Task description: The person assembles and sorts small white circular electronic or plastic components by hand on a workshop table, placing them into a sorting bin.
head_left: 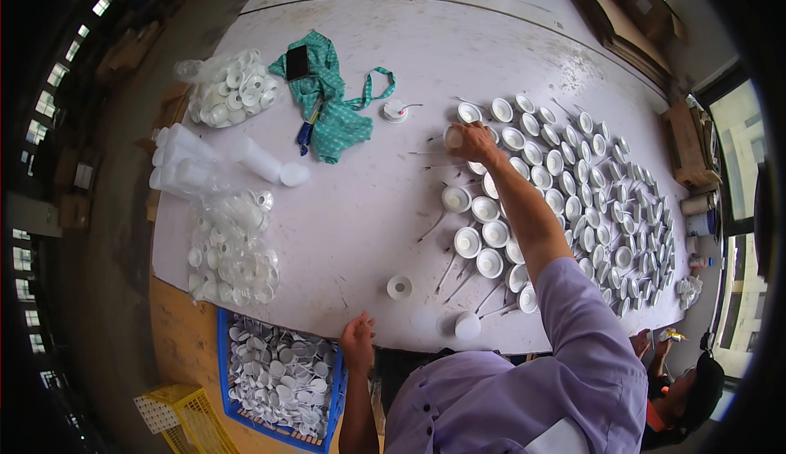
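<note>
My right hand [476, 141] reaches across the white table, its fingers closed on a white round lamp housing [453, 137] at the left edge of the spread-out group. Many similar white housings [495, 233] stand around and beyond it, cup side up, several with thin wires trailing onto the table. My left hand [358, 341] hangs at the table's front edge, fingers loosely apart, holding nothing that I can see. Closest to it on the tabletop are a white ring [399, 288] and a white domed cover [467, 326]. A blue crate [223, 364] of white parts stands beside my left forearm.
Plastic bags of white parts [233, 90] [233, 249] and stacked white covers [184, 159] line the left side. A green cloth [344, 133] with a dark phone [297, 63] lies farther back. A yellow crate [192, 421] stands lower left. Another person [688, 393] is at lower right.
</note>
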Available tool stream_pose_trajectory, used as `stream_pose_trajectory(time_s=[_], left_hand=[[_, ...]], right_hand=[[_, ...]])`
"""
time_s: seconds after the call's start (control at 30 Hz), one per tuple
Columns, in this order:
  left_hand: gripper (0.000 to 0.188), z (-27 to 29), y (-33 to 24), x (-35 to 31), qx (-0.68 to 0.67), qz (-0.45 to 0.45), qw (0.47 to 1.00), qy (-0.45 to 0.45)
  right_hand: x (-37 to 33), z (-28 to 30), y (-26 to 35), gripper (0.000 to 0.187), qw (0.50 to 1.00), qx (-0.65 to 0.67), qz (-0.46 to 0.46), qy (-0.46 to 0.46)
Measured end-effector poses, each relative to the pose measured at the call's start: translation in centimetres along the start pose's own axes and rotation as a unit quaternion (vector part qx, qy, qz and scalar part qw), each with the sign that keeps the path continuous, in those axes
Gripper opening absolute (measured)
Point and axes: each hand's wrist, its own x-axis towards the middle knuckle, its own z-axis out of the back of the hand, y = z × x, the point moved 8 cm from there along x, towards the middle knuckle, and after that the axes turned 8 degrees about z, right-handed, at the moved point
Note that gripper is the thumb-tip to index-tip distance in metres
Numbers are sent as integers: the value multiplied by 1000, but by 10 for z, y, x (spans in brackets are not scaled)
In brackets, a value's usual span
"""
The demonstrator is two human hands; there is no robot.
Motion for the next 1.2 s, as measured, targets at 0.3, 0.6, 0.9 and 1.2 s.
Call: stream_pose_trajectory(time_s=[0.3, 0.6, 0.9, 1.2], left_hand=[[25, -18, 16, -3, -17, 21, 1000, -7], [23, -16, 14, -4, 3, 43, 999, -10], [22, 2, 29, -10, -20, 58, 997, -57], [23, -24, -27, -13, -48, -11, 999, 14]], right_hand=[[9, -6, -7, 68, 999, 2, -28, 32], [36, 38, -25, 62, 971, 190, -35, -139], [102, -13, 31, 49, 951, 276, -38, -136], [48, 12, 75, 30, 881, 404, -6, -245]])
